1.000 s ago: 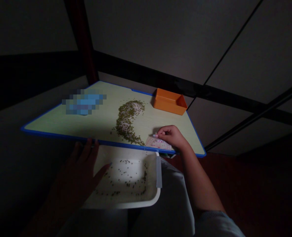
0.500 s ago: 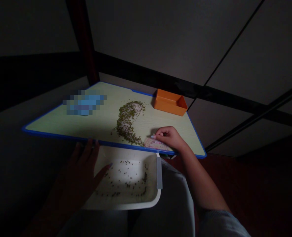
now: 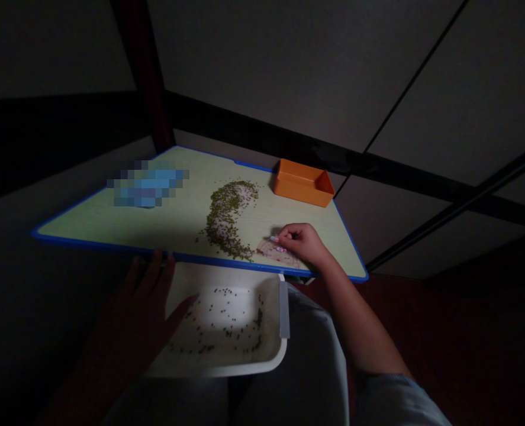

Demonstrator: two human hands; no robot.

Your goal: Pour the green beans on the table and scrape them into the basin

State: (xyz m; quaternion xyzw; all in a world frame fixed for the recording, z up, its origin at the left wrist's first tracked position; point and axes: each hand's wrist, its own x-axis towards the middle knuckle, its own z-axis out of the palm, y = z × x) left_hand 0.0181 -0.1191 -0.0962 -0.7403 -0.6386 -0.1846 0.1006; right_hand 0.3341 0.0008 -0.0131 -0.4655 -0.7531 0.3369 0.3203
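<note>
My right hand [image 3: 301, 241] is closed in a pinch at a flat, pale pink-patterned piece [image 3: 280, 254] with a rounded edge, near the front of the table; the exact grip is hidden. Left of it spreads a curved heap of small green grains, like mung beans [image 3: 220, 219], with paler patches. My left hand [image 3: 149, 302] lies in shadow over the left side of a white basin [image 3: 262, 370]. Its fingers are spread toward the table's edge, and the thumb reaches over the inside. Scattered dark grains [image 3: 231, 331] dot the basin's bottom.
The pale yellow-green table [image 3: 177, 228] has a blue rim. An orange open box [image 3: 302, 186] stands at its back right, and a blurred blue object [image 3: 151, 186] lies at the left. White panels [image 3: 262, 71] rise behind. The basin sits over my lap, below the table edge.
My right hand and the pink-patterned piece have shifted slightly away from the table's front edge. The left hand stays at the basin. The whole view has drifted a little.
</note>
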